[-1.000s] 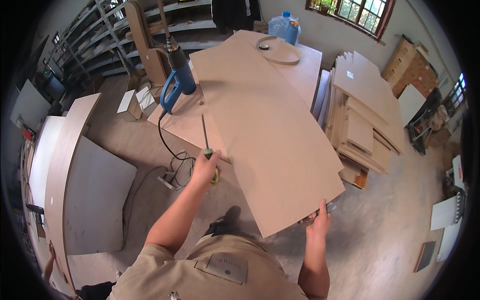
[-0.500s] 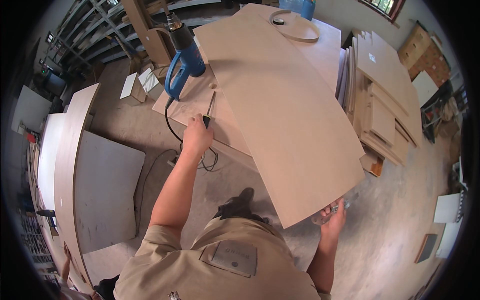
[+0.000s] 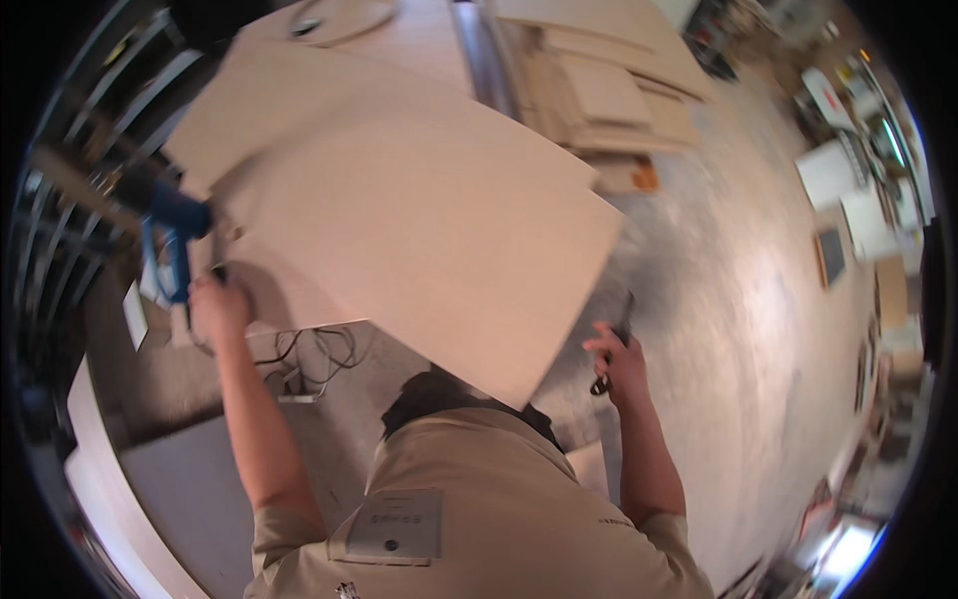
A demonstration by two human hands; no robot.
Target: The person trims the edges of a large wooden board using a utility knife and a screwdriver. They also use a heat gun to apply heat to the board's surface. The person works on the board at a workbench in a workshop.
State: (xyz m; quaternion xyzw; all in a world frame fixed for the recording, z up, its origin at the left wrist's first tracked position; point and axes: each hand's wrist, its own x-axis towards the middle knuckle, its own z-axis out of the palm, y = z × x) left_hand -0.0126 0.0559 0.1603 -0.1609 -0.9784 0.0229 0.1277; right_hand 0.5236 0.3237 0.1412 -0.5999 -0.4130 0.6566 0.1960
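Observation:
My left hand (image 3: 222,307) is closed around the dark handle of a screwdriver (image 3: 219,271) over the left edge of the lower board. Just beyond it stands a blue heat gun (image 3: 176,225), blurred by motion, its nozzle pointing away. To the right of the large wooden board (image 3: 439,230), my right hand (image 3: 623,367) grips a slim dark tool (image 3: 625,317). A black loop shows below its fingers; blur hides the tool's exact kind. The large board lies slanted across the work surface, one corner pointing toward my body.
A black cable (image 3: 324,349) hangs in coils under the board's left part. Stacked wooden panels (image 3: 609,90) stand at the far right. A curved wooden strip (image 3: 344,22) lies at the back. White boxes (image 3: 833,175) sit on the right.
My view has swung right, so the board and heat gun appear farther left. A clear plastic packet was at my right hand; now that hand holds a dark tool. My left hand keeps the screwdriver.

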